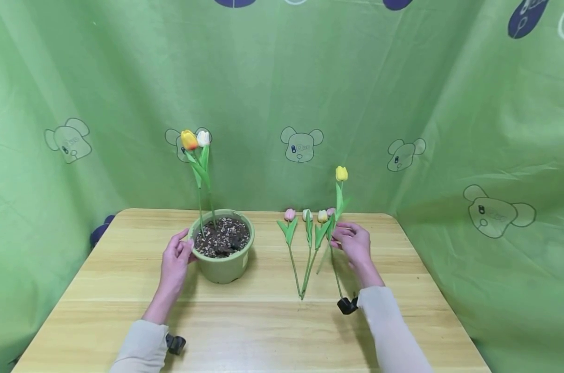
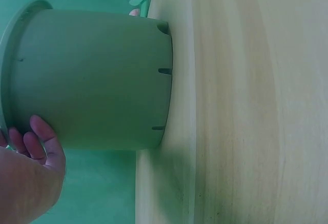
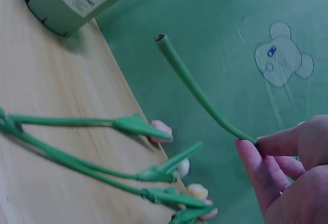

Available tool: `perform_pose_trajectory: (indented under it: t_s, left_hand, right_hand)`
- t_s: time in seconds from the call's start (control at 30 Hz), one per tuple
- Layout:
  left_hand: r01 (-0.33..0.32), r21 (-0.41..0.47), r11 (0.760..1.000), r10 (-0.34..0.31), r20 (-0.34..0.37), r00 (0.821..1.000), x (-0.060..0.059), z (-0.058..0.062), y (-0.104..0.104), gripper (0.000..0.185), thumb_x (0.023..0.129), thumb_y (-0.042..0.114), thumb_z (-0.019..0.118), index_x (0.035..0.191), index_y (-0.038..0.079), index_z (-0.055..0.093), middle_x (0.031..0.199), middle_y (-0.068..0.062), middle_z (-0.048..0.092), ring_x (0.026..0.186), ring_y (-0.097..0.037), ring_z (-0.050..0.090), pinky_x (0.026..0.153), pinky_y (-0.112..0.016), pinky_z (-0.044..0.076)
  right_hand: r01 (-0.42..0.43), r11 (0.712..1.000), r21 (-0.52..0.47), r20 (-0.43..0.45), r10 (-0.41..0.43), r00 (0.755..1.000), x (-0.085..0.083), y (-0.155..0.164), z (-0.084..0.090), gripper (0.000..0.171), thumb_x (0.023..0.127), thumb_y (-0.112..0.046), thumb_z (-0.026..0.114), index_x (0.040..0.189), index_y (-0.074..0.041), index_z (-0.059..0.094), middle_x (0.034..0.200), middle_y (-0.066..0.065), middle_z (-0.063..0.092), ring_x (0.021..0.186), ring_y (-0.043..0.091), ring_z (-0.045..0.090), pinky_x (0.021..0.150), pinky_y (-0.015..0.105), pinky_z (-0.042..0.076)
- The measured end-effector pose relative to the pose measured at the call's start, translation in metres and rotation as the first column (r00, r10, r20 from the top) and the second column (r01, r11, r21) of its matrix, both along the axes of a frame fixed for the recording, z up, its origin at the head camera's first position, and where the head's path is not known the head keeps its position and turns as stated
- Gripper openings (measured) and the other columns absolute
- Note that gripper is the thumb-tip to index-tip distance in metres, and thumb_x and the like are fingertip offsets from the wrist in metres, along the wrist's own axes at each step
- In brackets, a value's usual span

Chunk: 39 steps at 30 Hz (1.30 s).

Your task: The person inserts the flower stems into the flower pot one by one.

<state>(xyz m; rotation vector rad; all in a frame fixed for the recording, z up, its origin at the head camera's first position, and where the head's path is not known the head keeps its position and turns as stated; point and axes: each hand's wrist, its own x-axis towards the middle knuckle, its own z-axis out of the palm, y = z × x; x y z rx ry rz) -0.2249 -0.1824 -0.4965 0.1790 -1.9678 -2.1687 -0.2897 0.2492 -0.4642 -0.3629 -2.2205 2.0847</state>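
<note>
My left hand (image 1: pixel 175 256) holds the left rim of a green flower pot (image 1: pixel 223 269); in the left wrist view its bent fingers (image 2: pixel 45 131) lie against the wall just under the rim. Dark potting soil (image 1: pixel 222 238) fills the pot, and an orange-yellow tulip (image 1: pixel 189 140) and a white tulip (image 1: pixel 203 138) stand upright in it. My right hand (image 1: pixel 355 244) pinches a yellow tulip (image 1: pixel 341 174) by its stem, raised above the table with the bloom up. In the right wrist view the cut end of the stem (image 3: pixel 195 88) points free, apart from the pot.
On the wooden table (image 1: pixel 263 321) lie a pink tulip (image 1: pixel 289 215), a white tulip (image 1: pixel 307 215), a pale yellow tulip (image 1: pixel 322 216) and another pink tulip (image 1: pixel 331 212), partly behind the raised one. A green curtain (image 1: pixel 244 103) stands behind the table and at both sides.
</note>
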Motion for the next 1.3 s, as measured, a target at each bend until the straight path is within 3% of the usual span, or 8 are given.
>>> perform_pose_trajectory:
  t_s: [0.37,0.53,0.73,1.0,1.3]
  left_hand:
    - [0.004,-0.012,1.000,-0.004,0.006,1.000,0.002,0.002,0.000,0.047,0.110,0.015,0.050,0.155,0.005,0.042,0.094,0.002,0.063,0.082,-0.007,0.067,0.084,-0.021,0.063]
    - [0.006,-0.011,1.000,-0.006,0.006,1.000,0.002,0.003,-0.001,0.047,0.110,0.014,0.050,0.155,0.005,0.042,0.094,0.001,0.063,0.082,-0.008,0.067,0.084,-0.022,0.063]
    - [0.000,-0.008,1.000,0.000,0.000,1.000,0.001,0.001,0.000,0.046,0.110,0.014,0.050,0.154,0.005,0.042,0.094,0.001,0.063,0.083,-0.007,0.068,0.085,-0.023,0.063]
    - [-0.006,0.010,1.000,0.006,-0.008,1.000,0.001,0.000,-0.001,0.046,0.109,0.011,0.050,0.154,0.002,0.041,0.091,0.003,0.062,0.081,-0.006,0.066,0.081,-0.021,0.063]
    - [-0.003,0.008,1.000,0.003,0.007,1.000,-0.001,0.000,-0.001,0.046,0.109,0.012,0.050,0.154,0.005,0.042,0.094,0.001,0.062,0.084,-0.008,0.067,0.084,-0.021,0.063]
  right_hand:
    - [-0.019,1.000,-0.023,-0.070,0.018,0.997,-0.011,-0.042,0.017,0.042,0.096,0.004,0.068,0.136,0.003,0.057,0.121,0.020,0.064,0.092,0.019,0.071,0.082,0.026,0.066]
    - [-0.039,0.999,-0.033,-0.103,0.035,0.994,-0.015,-0.066,0.031,0.040,0.096,0.003,0.068,0.134,0.001,0.058,0.115,0.016,0.065,0.087,0.019,0.070,0.082,0.028,0.066]
    - [-0.074,0.996,-0.055,-0.144,0.066,0.987,-0.018,-0.095,0.051,0.043,0.095,0.003,0.069,0.136,0.000,0.057,0.115,0.015,0.065,0.094,0.022,0.069,0.086,0.031,0.066]
    - [-0.102,0.994,-0.044,-0.199,0.091,0.976,-0.029,-0.132,0.070,0.042,0.094,0.003,0.070,0.134,-0.001,0.058,0.112,0.014,0.066,0.093,0.029,0.071,0.079,0.033,0.067]
    - [-0.095,0.994,-0.045,-0.287,0.078,0.955,-0.041,-0.167,0.077,0.040,0.093,0.004,0.070,0.132,0.000,0.059,0.112,0.015,0.066,0.095,0.025,0.069,0.080,0.031,0.067]
